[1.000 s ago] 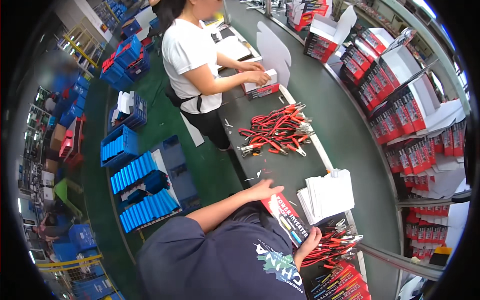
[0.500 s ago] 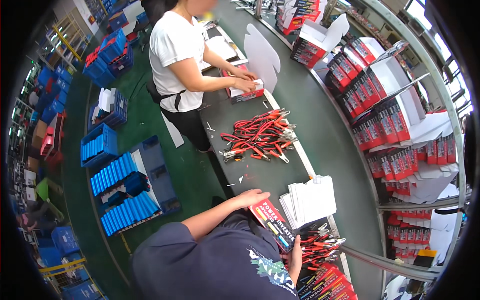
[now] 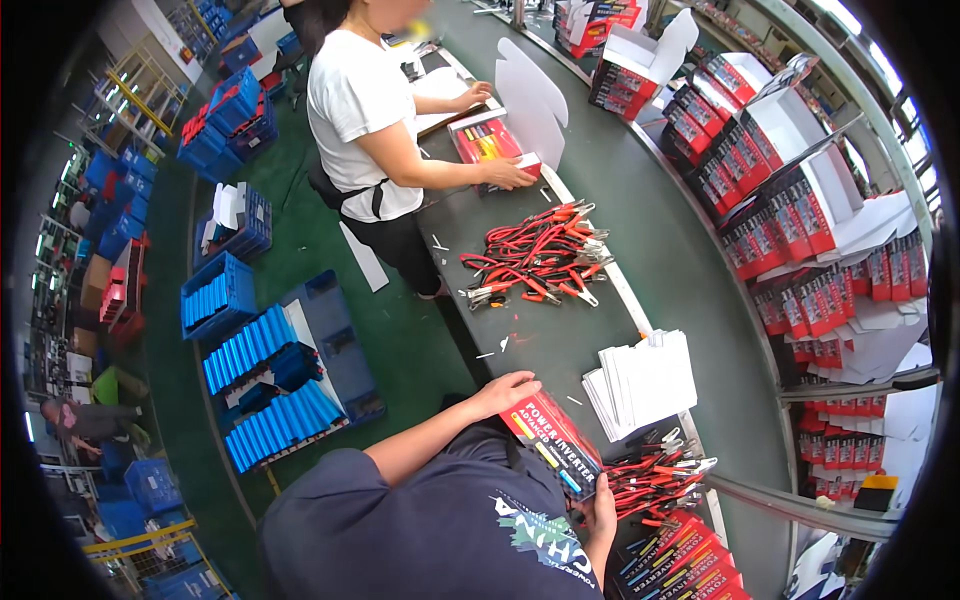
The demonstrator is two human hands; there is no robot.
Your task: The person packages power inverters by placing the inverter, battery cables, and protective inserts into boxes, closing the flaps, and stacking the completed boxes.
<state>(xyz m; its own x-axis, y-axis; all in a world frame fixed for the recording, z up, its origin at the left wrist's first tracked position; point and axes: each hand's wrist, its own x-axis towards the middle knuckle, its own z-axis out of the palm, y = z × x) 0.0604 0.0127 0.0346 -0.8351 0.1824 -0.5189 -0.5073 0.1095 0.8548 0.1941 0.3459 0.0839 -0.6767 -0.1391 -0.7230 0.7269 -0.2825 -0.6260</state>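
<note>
Between my hands, close to my body, is a long red and black printed cardboard box (image 3: 553, 442). My left hand (image 3: 506, 392) grips its far-left end, fingers over the top edge. At the other end my right hand (image 3: 601, 512) holds the near-right corner, thumb along the side; some of its fingers are hidden. Just beyond the right hand lies a heap of red and black clamp cables (image 3: 655, 477). A stack of white papers or cards (image 3: 641, 385) sits past the box.
Another cable pile (image 3: 535, 250) lies farther up the dark workbench (image 3: 545, 345). Similar red boxes (image 3: 685, 562) are stacked near right. A co-worker in a white shirt (image 3: 365, 95) handles an open box (image 3: 485, 140). Open cartons (image 3: 760, 165) line the right; blue crates (image 3: 215, 295) stand left.
The view has shifted slightly. My hands keep the box in nearly the same place. The co-worker's hands have moved apart, and colourful contents now show in the open box.
</note>
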